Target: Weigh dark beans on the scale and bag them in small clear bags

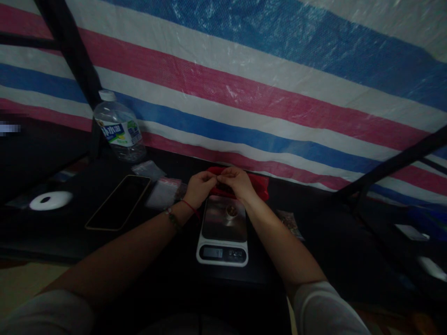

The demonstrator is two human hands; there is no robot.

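My left hand (pixel 200 186) and my right hand (pixel 235 181) meet just beyond a white kitchen scale (pixel 223 252), fingertips pinched close together. What they pinch is too small and dark to make out. Behind and under them lies a red bag (pixel 260 185), with something dark in front of it, partly hidden by the hands. A small round cup (pixel 231 212) with brownish bits inside sits on the scale's metal plate. The lit display shows digits too blurred to read surely. On my left wrist are a red cord and a beaded bracelet.
Left of the scale lie clear zip bags (pixel 163 193) and a dark phone (pixel 118 202). Further left are a white rounded object (pixel 50 200) and a large clear plastic bottle (pixel 120 128). A small filled bag (pixel 290 224) lies right of my right forearm. A striped tarp (pixel 226 93) hangs behind.
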